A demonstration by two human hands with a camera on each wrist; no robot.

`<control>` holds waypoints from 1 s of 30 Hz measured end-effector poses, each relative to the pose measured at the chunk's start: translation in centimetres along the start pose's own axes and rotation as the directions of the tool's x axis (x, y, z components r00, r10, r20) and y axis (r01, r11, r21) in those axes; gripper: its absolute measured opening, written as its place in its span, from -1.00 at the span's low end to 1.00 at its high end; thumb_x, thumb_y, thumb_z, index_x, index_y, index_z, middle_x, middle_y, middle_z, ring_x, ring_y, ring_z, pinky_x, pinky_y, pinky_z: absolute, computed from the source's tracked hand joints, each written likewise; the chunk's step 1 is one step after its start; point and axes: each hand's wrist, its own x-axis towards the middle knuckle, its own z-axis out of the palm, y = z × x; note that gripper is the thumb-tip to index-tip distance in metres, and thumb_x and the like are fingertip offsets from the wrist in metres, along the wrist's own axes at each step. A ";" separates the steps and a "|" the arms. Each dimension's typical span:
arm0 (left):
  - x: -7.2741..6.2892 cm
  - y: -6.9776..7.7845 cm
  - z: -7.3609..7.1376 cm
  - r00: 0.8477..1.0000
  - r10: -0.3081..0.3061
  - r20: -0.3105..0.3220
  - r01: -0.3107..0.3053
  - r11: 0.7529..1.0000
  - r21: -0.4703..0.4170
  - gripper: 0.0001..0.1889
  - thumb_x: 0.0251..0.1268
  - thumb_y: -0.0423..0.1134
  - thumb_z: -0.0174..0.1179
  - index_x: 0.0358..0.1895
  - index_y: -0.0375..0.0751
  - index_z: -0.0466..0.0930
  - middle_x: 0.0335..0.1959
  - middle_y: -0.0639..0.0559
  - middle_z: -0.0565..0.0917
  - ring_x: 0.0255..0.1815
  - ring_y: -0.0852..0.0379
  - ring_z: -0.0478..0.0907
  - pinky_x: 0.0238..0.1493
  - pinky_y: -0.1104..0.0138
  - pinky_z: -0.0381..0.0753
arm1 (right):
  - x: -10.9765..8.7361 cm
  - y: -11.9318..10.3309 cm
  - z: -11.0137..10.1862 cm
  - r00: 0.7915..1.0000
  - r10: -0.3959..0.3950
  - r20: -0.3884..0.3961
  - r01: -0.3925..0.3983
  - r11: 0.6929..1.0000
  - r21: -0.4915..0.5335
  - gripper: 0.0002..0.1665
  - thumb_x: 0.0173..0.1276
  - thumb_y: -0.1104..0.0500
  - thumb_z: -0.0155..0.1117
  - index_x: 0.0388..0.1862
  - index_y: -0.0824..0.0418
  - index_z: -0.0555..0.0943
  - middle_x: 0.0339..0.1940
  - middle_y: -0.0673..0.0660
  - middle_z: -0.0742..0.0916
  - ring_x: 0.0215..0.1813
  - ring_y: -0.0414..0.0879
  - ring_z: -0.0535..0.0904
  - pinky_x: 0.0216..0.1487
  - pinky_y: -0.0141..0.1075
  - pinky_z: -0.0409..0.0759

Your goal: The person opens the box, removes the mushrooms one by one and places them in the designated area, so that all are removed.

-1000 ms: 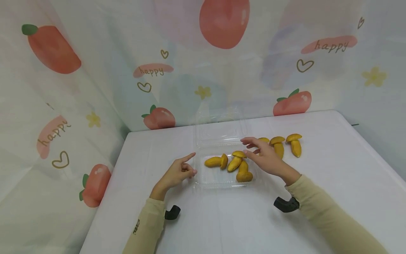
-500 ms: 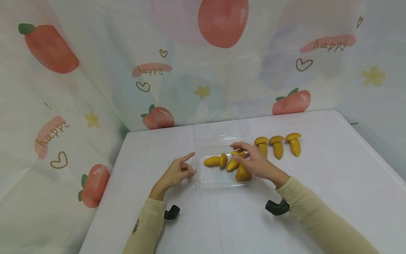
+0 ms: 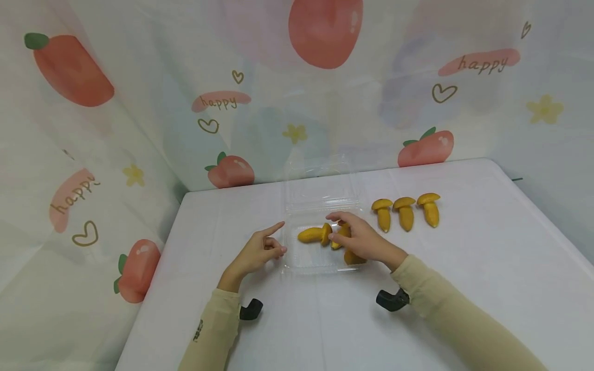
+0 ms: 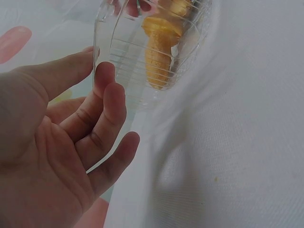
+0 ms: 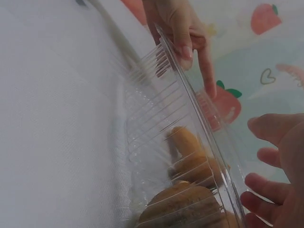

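Observation:
A clear plastic clamshell box (image 3: 306, 260) lies with its lid raised, and a yellow mushroom (image 3: 311, 235) rests sideways in its left half. Two more mushrooms in the box are partly hidden under my right hand (image 3: 357, 239). That hand hovers over the box's right side, its fingers loosely bent; in the right wrist view it shows nothing in its grasp. My left hand (image 3: 255, 252) is at the box's left side, index finger pointing along it. In the left wrist view its fingertips (image 4: 114, 102) are right at the clear wall, fingers relaxed.
Three yellow mushrooms (image 3: 405, 214) stand in a row on the white tablecloth (image 3: 478, 232), right of the box. The raised clear lid (image 3: 320, 180) leans toward the fruit-printed backdrop (image 3: 269, 67) behind the table. A dark curved piece (image 3: 392, 300) sits under each wrist.
My right hand has moved left and slightly lower, from beside the row of mushrooms to over the ones in the box. My left hand has stayed where it was.

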 end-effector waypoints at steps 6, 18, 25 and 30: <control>0.0 0.1 0.0 1.000 0.006 0.003 -0.006 1.000 -0.003 -0.22 0.35 -0.41 0.26 0.59 -0.28 0.12 -0.43 -0.13 0.67 -0.43 0.20 0.54 -0.36 0.44 0.45 | 0.6 0.1 0.4 0.999 0.044 0.008 -0.043 0.994 -0.096 -0.36 0.41 0.13 0.34 0.43 0.23 0.43 0.43 0.28 0.53 0.42 0.29 0.43 0.46 0.24 0.27; 0.1 0.1 0.0 1.000 0.021 0.009 -0.020 1.000 -0.013 -0.23 0.35 -0.41 0.26 0.58 -0.32 0.12 -0.38 -0.34 0.67 -0.43 0.16 0.53 -0.36 0.45 0.44 | 1.8 0.3 1.4 0.998 0.060 -0.018 -0.063 0.956 -0.285 -0.38 0.36 0.11 0.41 0.37 0.17 0.51 0.30 0.20 0.66 0.35 0.21 0.49 0.29 0.16 0.22; 0.1 0.0 0.0 1.000 0.011 0.011 -0.011 1.000 -0.019 -0.23 0.36 -0.40 0.27 0.58 -0.29 0.13 -0.39 -0.30 0.68 -0.43 0.16 0.52 -0.39 0.45 0.42 | 2.1 0.4 1.8 0.997 0.071 -0.019 -0.073 0.925 -0.373 -0.38 0.33 0.10 0.43 0.35 0.16 0.53 0.11 0.14 0.75 0.37 0.21 0.44 0.32 0.14 0.20; 0.1 -0.1 0.0 1.000 0.011 0.007 -0.011 1.000 -0.018 -0.22 0.35 -0.40 0.28 0.59 -0.28 0.13 -0.39 -0.29 0.68 -0.42 0.15 0.52 -0.40 0.45 0.41 | 2.4 0.4 2.1 0.997 0.076 -0.023 -0.079 0.911 -0.404 -0.39 0.33 0.10 0.44 0.34 0.15 0.54 0.05 0.11 0.77 0.40 0.22 0.41 0.32 0.12 0.20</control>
